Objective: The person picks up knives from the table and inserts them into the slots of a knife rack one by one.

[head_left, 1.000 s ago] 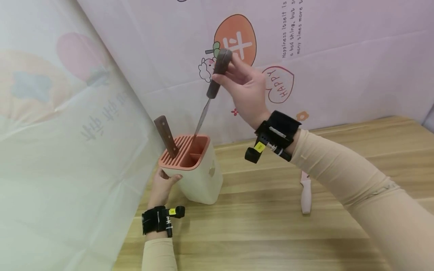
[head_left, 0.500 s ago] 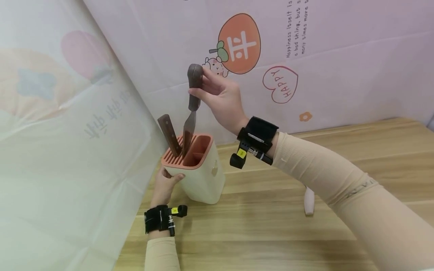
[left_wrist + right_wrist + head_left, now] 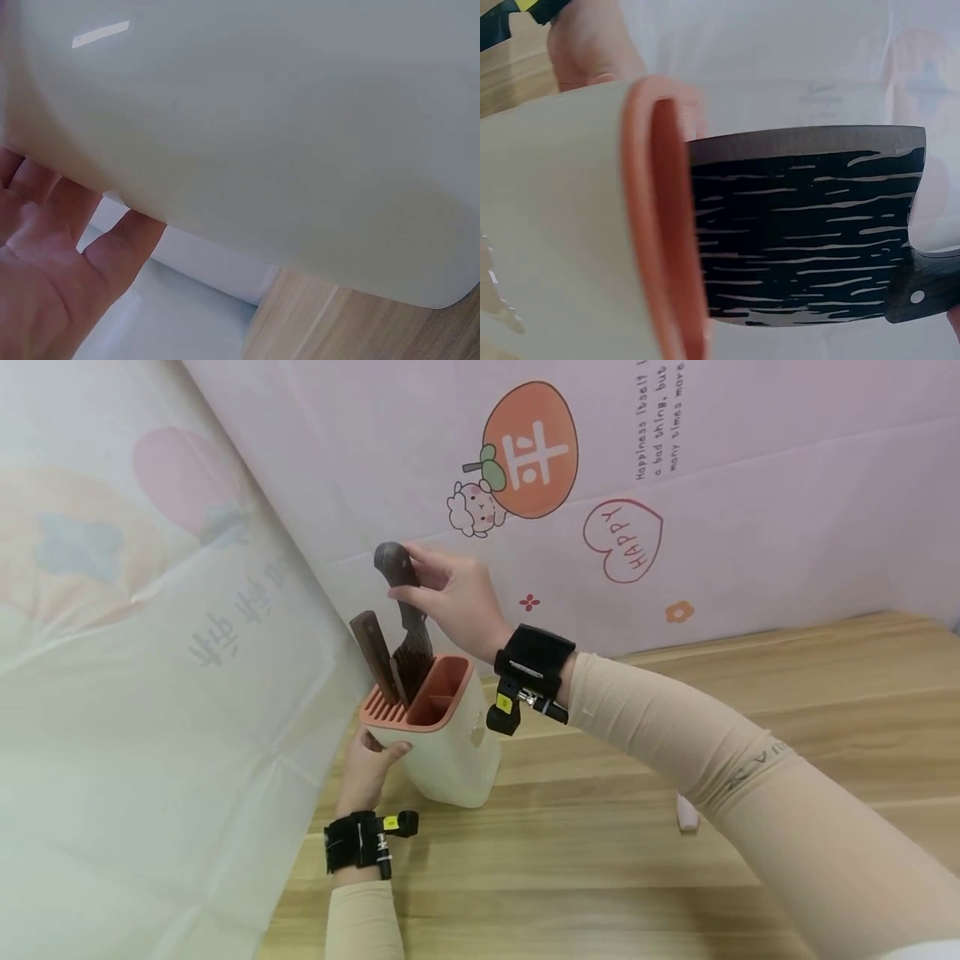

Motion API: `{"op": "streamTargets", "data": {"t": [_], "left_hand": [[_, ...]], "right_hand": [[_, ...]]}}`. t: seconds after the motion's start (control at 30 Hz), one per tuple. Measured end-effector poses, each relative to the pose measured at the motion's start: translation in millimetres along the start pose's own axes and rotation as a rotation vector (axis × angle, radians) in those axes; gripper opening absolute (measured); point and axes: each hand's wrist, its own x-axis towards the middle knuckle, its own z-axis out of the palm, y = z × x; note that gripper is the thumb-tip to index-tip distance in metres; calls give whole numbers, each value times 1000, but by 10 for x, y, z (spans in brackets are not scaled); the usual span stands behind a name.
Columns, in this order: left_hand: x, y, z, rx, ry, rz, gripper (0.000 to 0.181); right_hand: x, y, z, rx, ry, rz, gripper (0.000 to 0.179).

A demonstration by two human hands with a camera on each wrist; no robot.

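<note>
Cleaver (image 3: 802,232) stood at the slotted top of the knife holder (image 3: 446,764) (depth unclear), pinched by the right grip (image 3: 461,602); straight, slow lowering seemed best. Left grip (image 3: 365,772) clasped the holder, useful bracing. Wooden-handled knife (image 3: 372,652) leaned just beside.

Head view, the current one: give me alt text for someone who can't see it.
A person's right hand holds a dark-handled knife, blade down at the slotted top of a cream knife holder, which the left hand grips. A brown-handled knife leans in the slots; a pale handle shows on the wooden table.
</note>
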Motion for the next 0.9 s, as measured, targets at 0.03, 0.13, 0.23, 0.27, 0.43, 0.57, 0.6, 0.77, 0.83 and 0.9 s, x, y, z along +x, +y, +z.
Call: {"op": "streamTargets", "data": {"t": [0.03,0.13,0.23,0.27,0.43,0.57,0.6,0.77,0.83,0.9], "left_hand": [[-1,-4,2,-2,0,-1,86],[-4,-11,3,-6,2,-4,86],[-14,26,20,11,9,2,84],[-18,54,35,20,10,2,83],[-46,189,110,25,16,-2,82],[-40,221,131,24,12,-3,82],[-41,225,132,31,13,-3,82],[-21,129,81,28,32,-27,78],[-10,75,55,29,35,-35,77],[-7,42,40,31,35,-39,78]], "right_hand": [[-19,62,16,2,-4,0,51],[-102,221,66,-22,-21,15,48],[-199,347,112,-49,-35,49,48],[-227,385,124,-63,-39,69,48],[-326,508,165,-87,-51,147,47],[-334,536,172,-95,-58,150,45],[-332,541,176,-109,-69,146,44],[-348,539,201,-229,-155,123,42],[-368,536,201,-250,-177,127,42],[-384,545,189,-246,-195,144,43]]}}
